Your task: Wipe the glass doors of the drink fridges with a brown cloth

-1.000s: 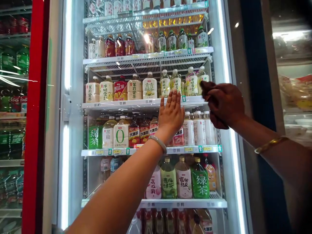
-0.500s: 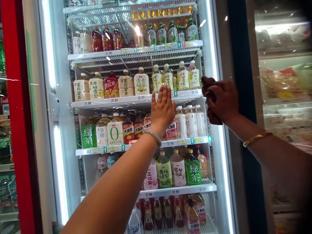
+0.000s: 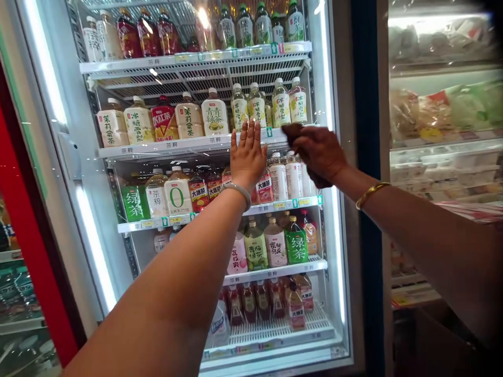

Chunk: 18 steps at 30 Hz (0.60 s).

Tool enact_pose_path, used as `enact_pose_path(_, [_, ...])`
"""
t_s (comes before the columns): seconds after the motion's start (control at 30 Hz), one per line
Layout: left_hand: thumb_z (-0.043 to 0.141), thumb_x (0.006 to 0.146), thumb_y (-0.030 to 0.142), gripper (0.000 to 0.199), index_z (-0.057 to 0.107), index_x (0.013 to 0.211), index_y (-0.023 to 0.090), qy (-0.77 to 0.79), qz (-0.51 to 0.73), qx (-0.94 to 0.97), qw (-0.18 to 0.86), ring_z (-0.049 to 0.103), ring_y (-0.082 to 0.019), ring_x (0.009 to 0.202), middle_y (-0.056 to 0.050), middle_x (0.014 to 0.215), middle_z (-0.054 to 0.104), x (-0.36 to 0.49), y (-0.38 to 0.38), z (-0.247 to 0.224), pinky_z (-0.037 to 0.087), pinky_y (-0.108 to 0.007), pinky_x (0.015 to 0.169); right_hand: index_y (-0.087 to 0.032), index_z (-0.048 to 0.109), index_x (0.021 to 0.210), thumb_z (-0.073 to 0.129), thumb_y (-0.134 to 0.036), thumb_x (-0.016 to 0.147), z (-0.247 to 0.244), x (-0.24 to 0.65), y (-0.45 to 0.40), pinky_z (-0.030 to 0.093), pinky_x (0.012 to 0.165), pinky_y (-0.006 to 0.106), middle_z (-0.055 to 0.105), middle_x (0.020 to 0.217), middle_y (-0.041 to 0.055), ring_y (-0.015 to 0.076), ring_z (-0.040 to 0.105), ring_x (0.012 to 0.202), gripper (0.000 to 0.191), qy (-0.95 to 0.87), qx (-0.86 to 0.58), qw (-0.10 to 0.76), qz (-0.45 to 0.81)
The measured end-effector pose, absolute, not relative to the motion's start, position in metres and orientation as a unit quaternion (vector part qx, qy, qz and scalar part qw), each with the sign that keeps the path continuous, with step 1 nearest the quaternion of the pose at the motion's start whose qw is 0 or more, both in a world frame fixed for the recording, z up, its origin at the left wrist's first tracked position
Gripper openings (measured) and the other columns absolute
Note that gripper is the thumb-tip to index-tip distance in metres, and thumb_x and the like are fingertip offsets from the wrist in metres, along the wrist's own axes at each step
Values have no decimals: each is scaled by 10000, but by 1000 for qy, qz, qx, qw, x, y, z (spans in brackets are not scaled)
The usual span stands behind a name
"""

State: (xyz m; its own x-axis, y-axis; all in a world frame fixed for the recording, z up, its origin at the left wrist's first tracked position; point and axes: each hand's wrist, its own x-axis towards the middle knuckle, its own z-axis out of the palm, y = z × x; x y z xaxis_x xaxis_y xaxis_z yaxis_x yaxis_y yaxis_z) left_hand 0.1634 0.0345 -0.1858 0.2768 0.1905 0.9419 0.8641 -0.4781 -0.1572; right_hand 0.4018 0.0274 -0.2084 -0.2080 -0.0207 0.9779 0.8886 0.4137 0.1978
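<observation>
My left hand [image 3: 248,156] lies flat with fingers stretched upward against the glass door of a lit drinks cooler [image 3: 332,209]. A pale bangle [image 3: 240,192] circles that wrist. To its right, my right hand [image 3: 323,152] is closed around a dark brown cloth [image 3: 293,135], which bunches out above and below the fingers, close to the glass. This wrist wears a gold bangle [image 3: 371,193]. Behind the glass, near both hands, stand pale yellow drink bottles [image 3: 280,104] and white-labelled bottles [image 3: 294,175].
Shelves [image 3: 165,146] of bottled teas fill the cooler, among them green bottles [image 3: 296,243] lower down. A door lock fitting [image 3: 70,156] sits on the left frame. Packaged food [image 3: 451,112] lines a cooler at right; a red pillar [image 3: 27,251] stands at left.
My right hand has moved left with the cloth, from the cooler's right edge to over the glass near my left hand. The view has shifted and tilted; my left hand stays flat.
</observation>
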Motion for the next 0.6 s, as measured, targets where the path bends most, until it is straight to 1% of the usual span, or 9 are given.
enact_pose_path(0.07, [343,1024,338,686,228,1681,178,-358,-482,-719,350,87,-210,1665,-30,1783,175,162,37,-187,-31,-470,1373,-211,661,1189,520,-319,969,-227,427,29,381,1093,488,586,1340,139,277,462,1271,283,-558,-389,600,-420])
enact_pose_path(0.1, [349,1022,329,678,237,1680,205,-351,-488,-718,349,94,-201,1664,-11,1781,185,162,38,-188,-29,-467,1373,-204,657,1196,536,-307,948,-246,435,29,365,1110,520,550,1382,167,302,444,1309,295,-513,-415,626,-416])
enact_pose_path(0.17, [356,1021,300,662,261,1674,244,-338,-506,-713,348,109,-190,1662,11,1774,214,163,42,-193,-23,-466,1374,-173,647,1203,558,-293,913,-294,438,26,366,1095,586,521,1384,232,350,449,1312,326,-447,-450,657,-407])
enact_pose_path(0.2, [357,1023,286,653,273,1670,258,-334,-517,-709,346,112,-191,1661,15,1770,228,164,43,-197,-20,-475,1375,-171,641,1216,556,-287,910,-318,432,25,374,1079,611,521,1379,243,365,462,1303,338,-423,-461,667,-404])
enact_pose_path(0.3, [372,1039,278,622,309,1658,301,-314,-544,-700,340,89,-214,1664,9,1771,223,168,44,-221,-3,-544,1369,-253,667,1179,581,-277,907,-363,392,25,420,1031,618,561,1367,189,378,501,1292,287,-402,-480,664,-408])
enact_pose_path(0.4, [416,1052,296,603,329,1646,351,-293,-547,-703,346,54,-236,1664,19,1782,158,169,44,-255,18,-598,1359,-335,710,1108,618,-318,911,-357,366,29,455,1029,541,632,1316,93,323,560,1227,218,-546,-412,584,-437])
enact_pose_path(0.47, [434,1058,304,591,342,1639,366,-294,-534,-709,354,52,-242,1662,21,1784,118,168,43,-279,32,-598,1359,-345,720,1076,631,-361,906,-342,376,31,474,1028,487,652,1291,52,289,583,1198,193,-598,-382,551,-439])
enact_pose_path(0.53, [440,1063,301,589,339,1641,362,-300,-521,-712,363,59,-239,1659,5,1784,104,167,43,-299,49,-581,1363,-312,710,1090,591,-347,914,-332,404,33,461,1053,498,635,1306,70,293,574,1227,215,-564,-391,580,-439])
enact_pose_path(0.6, [445,1063,279,619,293,1659,350,-307,-518,-708,369,62,-234,1656,-15,1783,106,168,43,-312,60,-572,1364,-270,681,1147,566,-317,899,-330,433,36,433,1078,549,593,1339,126,326,542,1279,277,-472,-416,642,-437])
